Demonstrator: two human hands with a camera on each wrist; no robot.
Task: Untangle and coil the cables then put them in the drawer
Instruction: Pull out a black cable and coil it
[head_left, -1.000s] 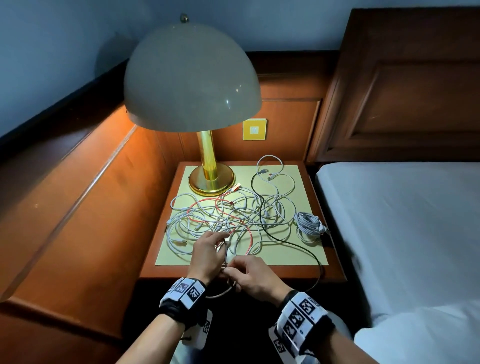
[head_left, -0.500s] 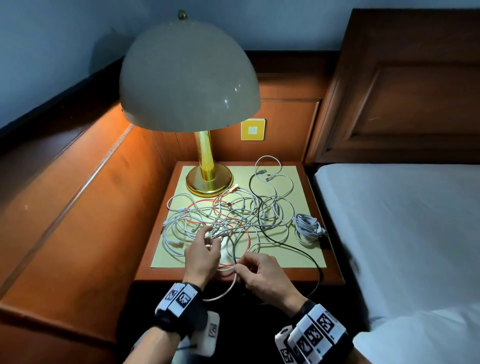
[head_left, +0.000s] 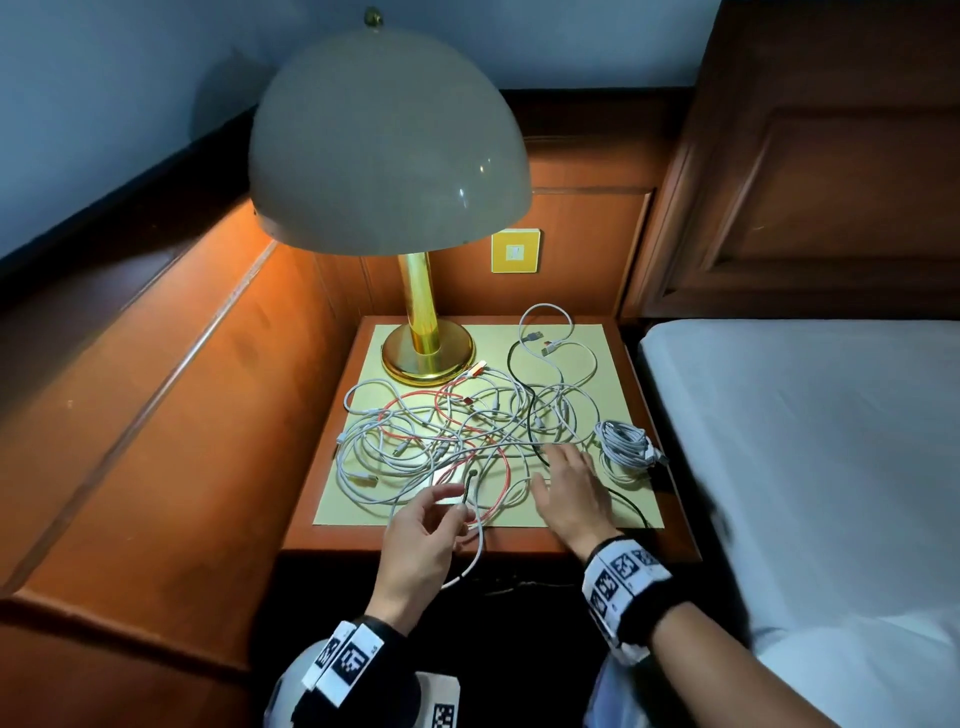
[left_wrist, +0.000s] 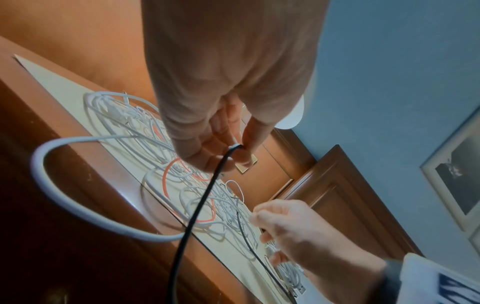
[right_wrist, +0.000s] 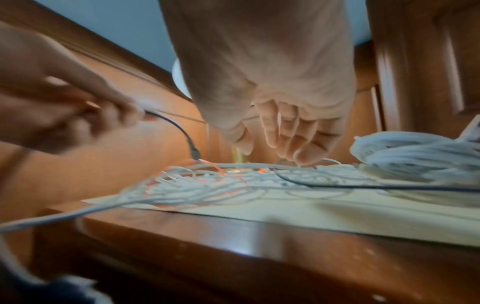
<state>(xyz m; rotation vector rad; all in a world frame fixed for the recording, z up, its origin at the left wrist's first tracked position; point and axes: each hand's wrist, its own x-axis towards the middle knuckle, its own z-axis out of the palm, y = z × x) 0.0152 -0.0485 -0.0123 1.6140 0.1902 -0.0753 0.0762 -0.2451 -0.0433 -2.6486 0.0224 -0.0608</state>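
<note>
A tangle of white, red and black cables (head_left: 457, 431) lies on a yellow mat (head_left: 613, 343) on the nightstand. My left hand (head_left: 452, 499) hovers over the front edge. Its thumb and fingers pinch the black cable (left_wrist: 205, 191) near its plug end (head_left: 470, 480), together with a white cable (left_wrist: 49, 189) that loops off the front edge. My right hand (head_left: 561, 467) is open, fingers spread just above the tangle where the black cable (head_left: 530, 415) runs, and holds nothing. A coiled white cable bundle (head_left: 623, 441) lies to its right, also seen as the bundle (right_wrist: 415, 156).
A brass lamp (head_left: 426, 353) with a wide dome shade stands at the back left of the nightstand (head_left: 395, 538). The bed (head_left: 805, 441) is right beside it. Wood panelling rises on the left and behind. Below the front edge it is dark.
My right hand let go near the front edge and moved forward and right over the tangle, fingers spread. My left hand lifted slightly and now holds up the black cable end.
</note>
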